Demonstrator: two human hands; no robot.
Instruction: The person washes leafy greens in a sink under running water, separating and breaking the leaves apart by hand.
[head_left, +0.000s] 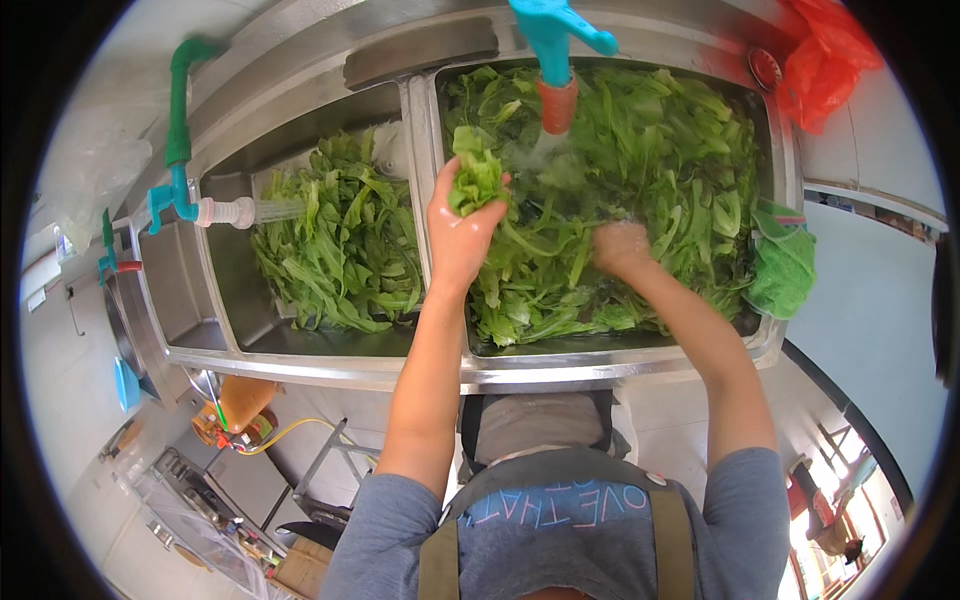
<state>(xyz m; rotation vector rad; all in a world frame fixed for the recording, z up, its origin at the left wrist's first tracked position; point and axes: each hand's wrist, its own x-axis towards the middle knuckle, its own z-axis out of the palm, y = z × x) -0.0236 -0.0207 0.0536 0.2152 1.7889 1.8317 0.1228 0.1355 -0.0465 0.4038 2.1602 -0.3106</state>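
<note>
A clump of leafy greens (475, 180) is held in my left hand (466, 225), above the left side of the right sink basin. My right hand (621, 246) is lowered among the floating leafy greens (682, 165) in that basin; its fingers are partly hidden, and whether it grips anything cannot be told. Water runs from a blue tap (553, 45) with a red nozzle (557, 105) into the basin between and beyond my hands. In the left basin lies another heap of leafy greens (345, 240), under a spray from a blue tap (176, 196) with a pale nozzle.
A steel divider (421, 172) separates the two basins. Over the right rim hangs a green cloth (784, 262). A red plastic bag (825, 71) is at the upper right. The steel front rim (540, 369) runs before my body. A smaller steel compartment (172, 277) adjoins the left basin.
</note>
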